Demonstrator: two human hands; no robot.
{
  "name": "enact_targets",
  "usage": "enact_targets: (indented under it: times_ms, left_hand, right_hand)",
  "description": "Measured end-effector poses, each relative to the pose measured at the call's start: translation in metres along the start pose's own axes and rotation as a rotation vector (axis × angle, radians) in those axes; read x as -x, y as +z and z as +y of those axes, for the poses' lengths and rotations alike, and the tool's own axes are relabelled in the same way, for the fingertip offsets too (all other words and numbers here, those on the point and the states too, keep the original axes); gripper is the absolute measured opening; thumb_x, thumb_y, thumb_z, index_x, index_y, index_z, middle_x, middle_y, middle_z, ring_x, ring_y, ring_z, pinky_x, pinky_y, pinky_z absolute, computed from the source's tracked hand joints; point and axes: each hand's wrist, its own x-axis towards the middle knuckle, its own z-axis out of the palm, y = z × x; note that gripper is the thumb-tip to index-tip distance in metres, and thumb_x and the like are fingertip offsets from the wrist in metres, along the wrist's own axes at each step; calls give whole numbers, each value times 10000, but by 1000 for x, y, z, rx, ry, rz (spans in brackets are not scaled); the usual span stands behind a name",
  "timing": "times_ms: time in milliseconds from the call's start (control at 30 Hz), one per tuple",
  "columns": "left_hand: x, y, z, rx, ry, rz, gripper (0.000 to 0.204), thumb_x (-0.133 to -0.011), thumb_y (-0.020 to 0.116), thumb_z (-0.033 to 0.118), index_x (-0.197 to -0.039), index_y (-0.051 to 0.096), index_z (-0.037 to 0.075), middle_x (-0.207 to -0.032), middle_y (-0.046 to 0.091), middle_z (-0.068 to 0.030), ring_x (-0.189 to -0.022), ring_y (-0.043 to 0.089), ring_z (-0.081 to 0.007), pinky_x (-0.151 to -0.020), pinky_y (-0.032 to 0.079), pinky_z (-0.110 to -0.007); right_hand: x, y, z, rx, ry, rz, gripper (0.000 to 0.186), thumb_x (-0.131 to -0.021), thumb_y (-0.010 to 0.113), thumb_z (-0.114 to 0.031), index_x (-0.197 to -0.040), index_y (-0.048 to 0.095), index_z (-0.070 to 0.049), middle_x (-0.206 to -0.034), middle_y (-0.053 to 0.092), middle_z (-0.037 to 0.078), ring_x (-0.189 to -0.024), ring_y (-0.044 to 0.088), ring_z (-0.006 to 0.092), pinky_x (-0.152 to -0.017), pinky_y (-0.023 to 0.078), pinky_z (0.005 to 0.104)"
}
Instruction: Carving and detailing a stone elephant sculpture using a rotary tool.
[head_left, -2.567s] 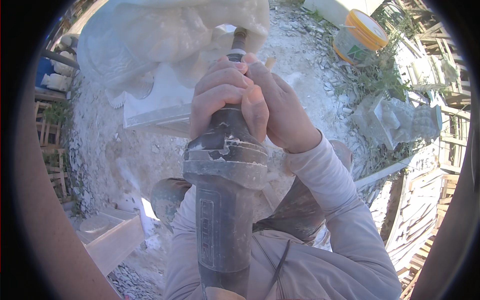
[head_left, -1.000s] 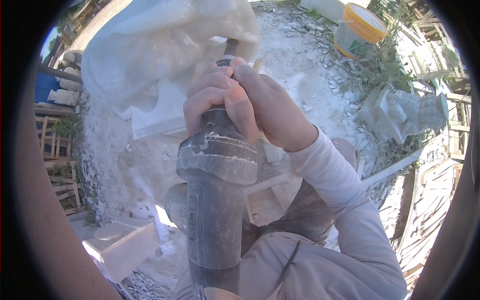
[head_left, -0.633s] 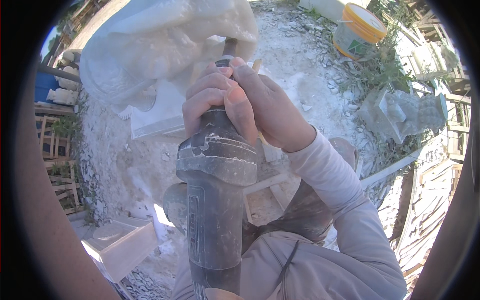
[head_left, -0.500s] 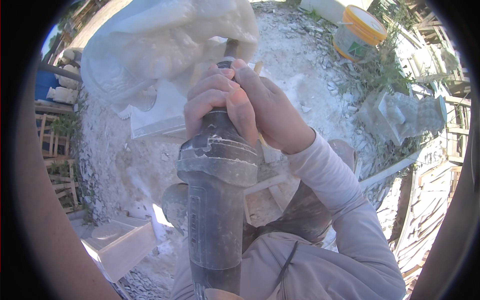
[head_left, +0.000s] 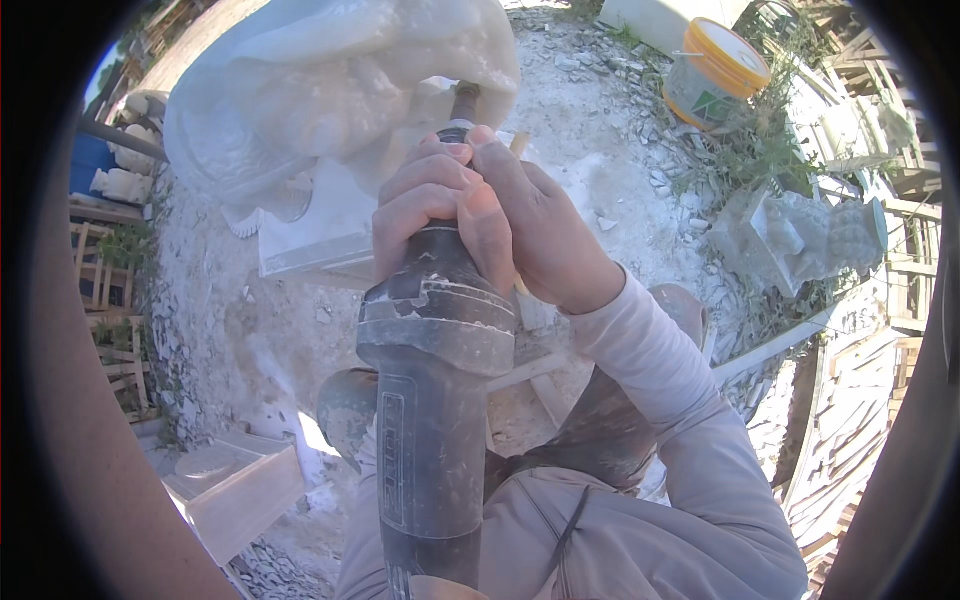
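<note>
I hold a long, dusty black straight grinder with its slim front end pointing away from me. My right hand is closed around its narrow neck, and fingers curl over the neck from the left side. At the lower edge shows a bit of skin, apparently my left hand, closed on the grinder's rear; most of it is out of view. The metal tip of the grinder reaches the underside of a big, pale carved stone. Where tip and stone meet is partly hidden.
The carved stone rests by a white slab. A white bucket with a yellow lid stands far right, with a grey carved stone nearer. A stone block lies lower left, and wooden crates line the left. Pale chips cover the ground.
The grinder's front end and my hands sit slightly lower in the view, with more of the tip showing. My grip is the same. The surroundings have shifted slightly.
</note>
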Motion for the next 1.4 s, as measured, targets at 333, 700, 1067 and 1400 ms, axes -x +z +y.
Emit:
enact_targets:
  times_ms: [333, 700, 1067, 1400]
  left_hand:
    - [1, -3, 1, -28, -4, -26, 185, -1054, 582, 128, -1111, 410, 91, -1112, 585, -83, -1125, 607, -267, -1035, 504, -450]
    - [3, -2, -1, -24, 5, -5, 181, -1053, 587, 145, -1102, 422, 85, -1090, 601, -88, -1110, 620, -260, -1021, 516, -444]
    - [3, -5, 0, -36, 9, -36, 190, -1057, 586, 170, -1102, 421, 87, -1087, 596, -86, -1105, 617, -259, -1030, 514, -445]
    - [7, -7, -1, -31, 22, -39, 202, -1054, 590, 183, -1083, 417, 84, -1094, 592, -93, -1072, 620, -237, -1052, 505, -463]
  right_hand:
    - [3, -4, 8, 136, -177, -54, 462, -1043, 576, -125, -1454, 436, 32, -1199, 639, 206, -1108, 655, 323, -941, 522, 368]
    - [3, -5, 9, 296, -346, -95, 508, -1028, 584, -123, -1471, 405, 48, -1184, 639, 223, -1096, 660, 343, -931, 523, 379]
    - [5, -6, 13, 337, -300, -76, 524, -1016, 593, -105, -1477, 397, 51, -1211, 632, 228, -1117, 651, 351, -938, 523, 382]
    - [8, -6, 10, 391, -323, -86, 557, -1015, 587, -117, -1514, 386, 28, -1215, 644, 222, -1115, 654, 372, -965, 518, 399]
